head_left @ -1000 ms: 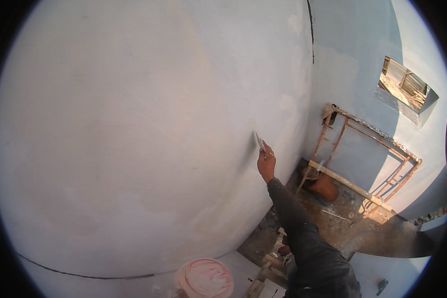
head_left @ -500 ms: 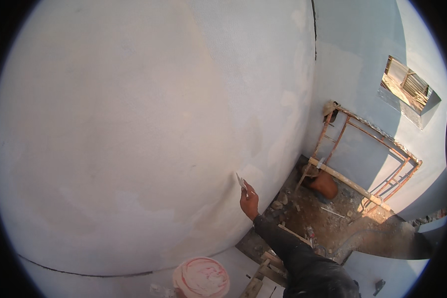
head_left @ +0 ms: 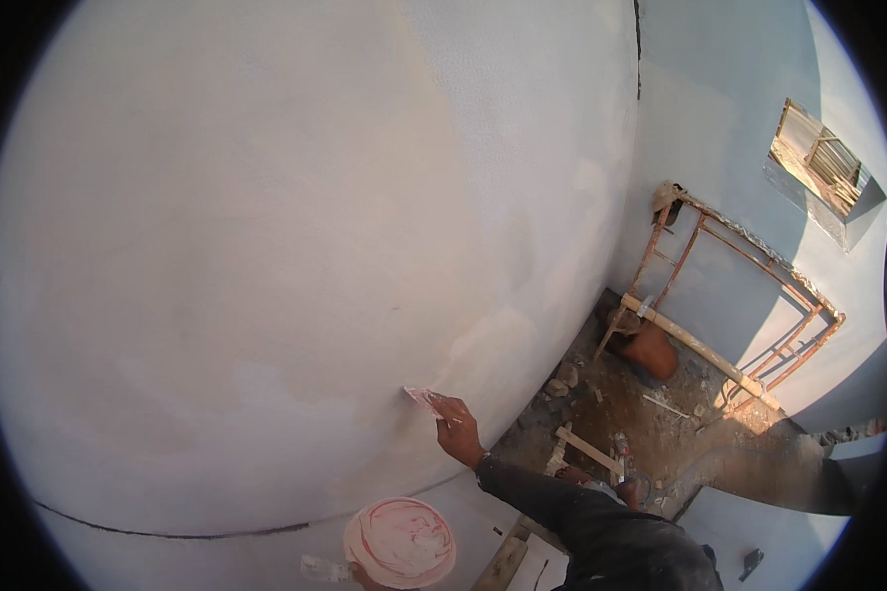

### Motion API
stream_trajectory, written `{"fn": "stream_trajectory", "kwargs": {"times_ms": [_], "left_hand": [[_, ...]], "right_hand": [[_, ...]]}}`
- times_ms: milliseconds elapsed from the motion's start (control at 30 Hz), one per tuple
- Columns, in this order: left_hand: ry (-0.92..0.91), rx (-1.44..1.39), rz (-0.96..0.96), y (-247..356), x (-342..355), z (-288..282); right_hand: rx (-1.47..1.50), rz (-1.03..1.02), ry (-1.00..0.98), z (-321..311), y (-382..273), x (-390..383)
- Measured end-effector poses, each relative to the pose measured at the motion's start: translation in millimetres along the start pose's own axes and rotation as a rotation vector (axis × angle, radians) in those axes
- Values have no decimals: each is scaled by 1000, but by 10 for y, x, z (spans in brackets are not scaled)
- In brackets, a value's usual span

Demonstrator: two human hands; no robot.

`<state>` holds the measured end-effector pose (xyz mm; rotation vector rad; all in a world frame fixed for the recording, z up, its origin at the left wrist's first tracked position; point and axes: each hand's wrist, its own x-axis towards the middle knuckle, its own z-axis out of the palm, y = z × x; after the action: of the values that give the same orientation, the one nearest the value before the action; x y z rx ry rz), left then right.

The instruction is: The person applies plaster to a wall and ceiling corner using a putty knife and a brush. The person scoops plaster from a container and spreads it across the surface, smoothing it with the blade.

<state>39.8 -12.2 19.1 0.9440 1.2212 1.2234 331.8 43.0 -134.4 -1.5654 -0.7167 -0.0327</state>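
Note:
My right hand (head_left: 457,429) grips a flat scraper (head_left: 420,399) smeared with pale putty, its blade at the lower part of the off-white plastered wall (head_left: 227,246). At the bottom of the view, my left hand (head_left: 367,578) shows only in part beneath a round container of pink-streaked white putty (head_left: 400,540); its fingers are hidden. A second pale blade (head_left: 320,568) sticks out beside that hand. Patchy, lighter areas mark the wall just above and right of the scraper.
Rusty metal scaffold frames (head_left: 702,225) with a pale pole (head_left: 698,350) lean by the far wall, under an opening (head_left: 816,148). A rounded orange-brown object (head_left: 650,350) lies in the corner. Wooden pieces (head_left: 586,448) and rubble litter the floor below, near my bare feet. A grey board (head_left: 739,532) is lower right.
My right hand with the scraper has swept down and to the left along the wall. The pale blade beside the container shows more clearly at the lower edge.

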Motion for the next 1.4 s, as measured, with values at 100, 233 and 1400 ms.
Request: {"fn": "stream_trajectory", "kwargs": {"times_ms": [100, 233, 1400], "left_hand": [[-66, 217, 132, -168, 125, -206], [-148, 352, 161, -22, 53, 75], [-148, 159, 97, 62, -54, 70]], "right_hand": [[-164, 29, 325, -406, 690, 379], [-145, 255, 525, -729, 1384, 1168], [177, 590, 287, -123, 770, -172]]}}
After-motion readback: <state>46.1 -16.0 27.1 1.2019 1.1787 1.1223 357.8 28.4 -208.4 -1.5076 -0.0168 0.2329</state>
